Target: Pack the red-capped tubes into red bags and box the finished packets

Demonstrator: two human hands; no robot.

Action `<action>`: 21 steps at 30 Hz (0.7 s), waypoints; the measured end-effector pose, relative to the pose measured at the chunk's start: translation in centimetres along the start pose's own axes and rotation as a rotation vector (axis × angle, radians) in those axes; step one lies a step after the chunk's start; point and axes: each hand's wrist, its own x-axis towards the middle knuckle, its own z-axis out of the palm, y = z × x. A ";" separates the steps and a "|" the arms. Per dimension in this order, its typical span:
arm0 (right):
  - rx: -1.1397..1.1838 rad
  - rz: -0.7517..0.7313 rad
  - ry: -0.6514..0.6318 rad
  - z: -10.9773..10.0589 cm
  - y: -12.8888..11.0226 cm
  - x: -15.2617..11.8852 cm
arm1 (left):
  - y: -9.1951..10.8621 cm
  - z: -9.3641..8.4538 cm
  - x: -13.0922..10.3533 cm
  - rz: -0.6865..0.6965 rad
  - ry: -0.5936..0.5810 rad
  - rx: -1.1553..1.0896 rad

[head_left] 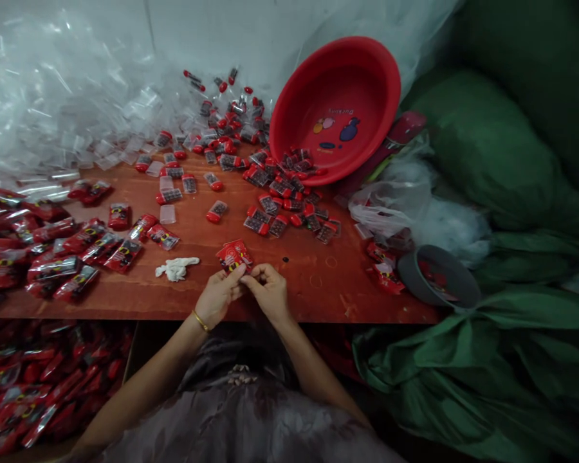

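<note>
Both hands meet near the front edge of the reddish table (328, 289). Several red printed packets (235, 253), fanned out, are pinched in my left hand (218, 296), its thumb lying over their lower end. My right hand (270, 292) is closed against the packets' lower right corner, thumb and fingers together; what lies between its fingertips is too small to tell. A crumpled white cloth or glove (176, 269) rests left of my hands. Small clear containers with red caps (217, 211) lie beyond them.
A red basin (338, 109) tilts at the back right over piled red-capped containers. Filled red packets (120, 254) cover the left. Clear plastic pieces (67, 90) heap up behind. A grey bowl (438, 276) stands right, beside green sacks (502, 128).
</note>
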 end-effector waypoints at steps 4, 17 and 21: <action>-0.503 -0.271 0.020 0.0 -0.6 4.6 | 4.1 -3.9 0.0 -0.043 0.126 -0.086; -0.961 -0.292 -0.008 -4.0 3.4 5.3 | 5.0 -4.8 1.1 0.729 0.348 0.733; -0.899 -0.346 0.071 -5.1 2.9 2.0 | 1.3 -2.2 3.5 0.834 0.231 1.514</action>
